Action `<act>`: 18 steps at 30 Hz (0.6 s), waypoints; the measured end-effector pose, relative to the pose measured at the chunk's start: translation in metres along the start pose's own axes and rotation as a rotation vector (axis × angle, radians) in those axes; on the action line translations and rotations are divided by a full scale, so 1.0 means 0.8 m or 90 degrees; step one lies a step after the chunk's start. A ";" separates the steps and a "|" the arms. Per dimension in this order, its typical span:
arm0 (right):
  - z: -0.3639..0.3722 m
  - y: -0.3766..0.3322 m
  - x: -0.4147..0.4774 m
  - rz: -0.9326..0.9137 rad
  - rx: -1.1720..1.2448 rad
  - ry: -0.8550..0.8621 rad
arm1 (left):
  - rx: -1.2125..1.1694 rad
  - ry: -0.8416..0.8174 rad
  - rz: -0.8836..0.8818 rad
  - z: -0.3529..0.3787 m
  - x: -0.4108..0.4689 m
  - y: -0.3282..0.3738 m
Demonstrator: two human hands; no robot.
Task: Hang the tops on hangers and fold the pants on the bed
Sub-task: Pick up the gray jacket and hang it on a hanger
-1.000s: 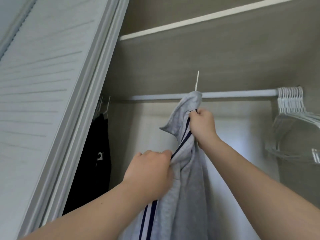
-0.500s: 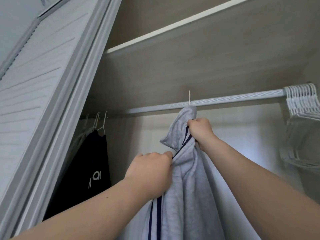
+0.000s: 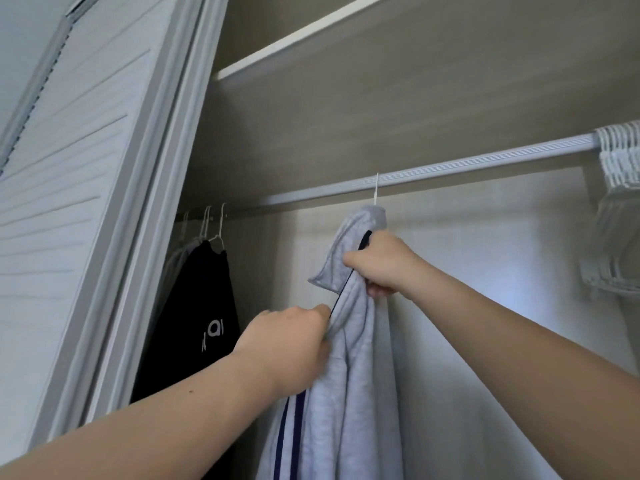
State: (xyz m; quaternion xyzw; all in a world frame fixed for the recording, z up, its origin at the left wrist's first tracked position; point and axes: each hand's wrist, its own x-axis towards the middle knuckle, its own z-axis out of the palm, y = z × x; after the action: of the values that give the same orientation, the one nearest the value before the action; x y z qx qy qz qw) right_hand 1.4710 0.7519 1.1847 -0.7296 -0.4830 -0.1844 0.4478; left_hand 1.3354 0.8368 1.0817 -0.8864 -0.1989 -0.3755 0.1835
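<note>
The light grey knit top with navy stripes [image 3: 356,375] hangs in the closet from a thin white hanger hook [image 3: 376,190], which sits over the pale metal closet rod [image 3: 467,164]. The rest of that hanger is buried inside the fabric, and the bottom of the top runs off the lower edge of the view.

The left hand [image 3: 287,344] is clenched on the striped front edge lower down. Its fingers are hidden behind its own back, so only the knuckles show. The right hand [image 3: 381,265] is closed on the bunched cloth just under the collar, with a dark trim line running between the two hands. Both forearms are cut off by the frame.

To the left, a black garment with a white logo [image 3: 197,306] hangs on the same rod. Paler clothes behind it are mostly covered by it and by the frame of the white louvred closet door [image 3: 69,168]. At the far right a bunch of empty white plastic hangers [image 3: 620,174] is crowded on the rod, blurred and partly out of view. A beige wooden shelf [image 3: 346,98] spans overhead.
</note>
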 end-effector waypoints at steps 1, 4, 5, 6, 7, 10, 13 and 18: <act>0.004 -0.007 -0.013 -0.022 -0.103 -0.008 | -0.006 0.002 -0.001 0.001 -0.004 -0.003; 0.023 -0.017 -0.036 -0.100 -0.335 0.068 | -0.009 0.002 0.004 0.008 -0.016 -0.009; 0.030 -0.019 -0.041 -0.127 -0.358 0.093 | -0.009 -0.002 0.005 0.011 -0.021 -0.010; 0.036 -0.022 -0.042 -0.156 -0.378 0.102 | -0.008 -0.008 0.005 0.013 -0.025 -0.011; 0.044 -0.022 -0.041 -0.185 -0.393 0.096 | -0.005 -0.011 0.004 0.014 -0.028 -0.013; 0.065 -0.021 -0.034 -0.216 -0.294 0.050 | 0.018 -0.028 -0.019 0.014 -0.032 -0.025; 0.091 -0.018 -0.017 -0.240 -0.249 0.044 | 0.039 -0.045 -0.054 0.016 -0.037 -0.045; 0.134 -0.010 0.025 -0.232 -0.127 0.020 | 0.106 -0.057 -0.112 0.021 -0.048 -0.077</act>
State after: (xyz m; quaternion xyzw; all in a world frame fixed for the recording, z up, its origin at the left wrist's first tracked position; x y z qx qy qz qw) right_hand 1.4555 0.8530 1.1457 -0.6680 -0.5791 -0.3206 0.3400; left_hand 1.2904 0.8892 1.0534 -0.8631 -0.3148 -0.3322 0.2137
